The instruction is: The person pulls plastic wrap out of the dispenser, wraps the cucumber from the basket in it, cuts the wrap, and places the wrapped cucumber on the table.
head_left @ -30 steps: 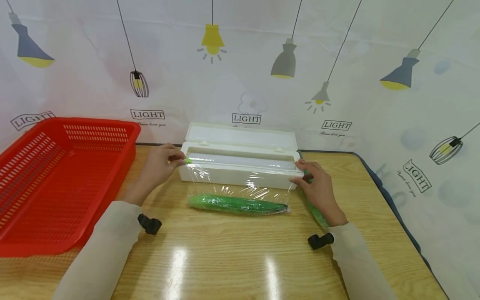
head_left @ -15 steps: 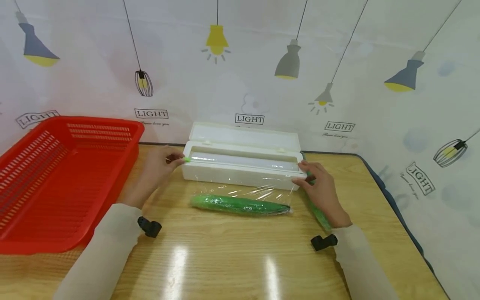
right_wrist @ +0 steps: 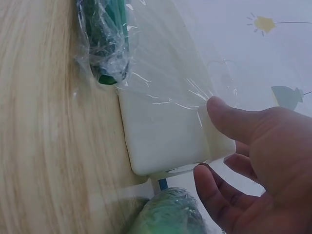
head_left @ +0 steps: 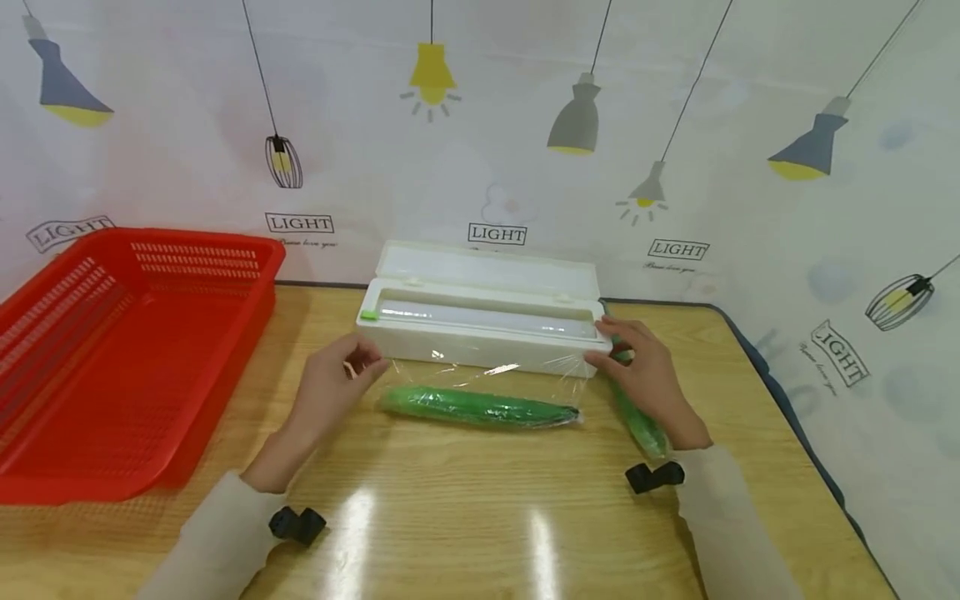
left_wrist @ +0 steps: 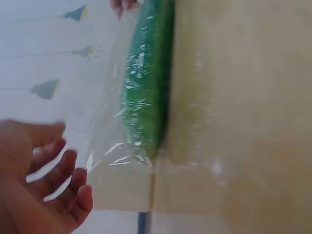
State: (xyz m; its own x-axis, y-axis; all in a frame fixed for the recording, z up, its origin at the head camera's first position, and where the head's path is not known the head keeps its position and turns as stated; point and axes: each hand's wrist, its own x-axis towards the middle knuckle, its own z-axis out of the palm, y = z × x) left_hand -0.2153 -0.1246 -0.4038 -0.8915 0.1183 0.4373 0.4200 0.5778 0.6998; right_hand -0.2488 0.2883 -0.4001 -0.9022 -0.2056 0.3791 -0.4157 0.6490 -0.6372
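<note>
A cucumber (head_left: pixel 480 408) wrapped in clear cling film lies on the table before a white cling film dispenser (head_left: pixel 480 348), a sheet of film still running up from it toward the box. The dispenser's lid stands raised, with the film roll inside; its green slider (head_left: pixel 369 315) sits at the left end. My left hand (head_left: pixel 330 379) hovers by the film's left edge, fingers loosely bent with a gap to the thumb. My right hand (head_left: pixel 645 375) grips the dispenser's right end, thumb on the film at its corner, where creases gather in the right wrist view.
A second film-covered cucumber (head_left: pixel 641 421) lies beside the dispenser, partly under the right hand. On the left stands a red plastic basket (head_left: pixel 262 317). Behind the wooden table (head_left: pixel 450 500) hangs a lamp-print backdrop (head_left: pixel 480 108).
My left hand has let go of the green slider at the dispenser's left end and come down toward the front, beside the film. The right hand keeps its hold.
</note>
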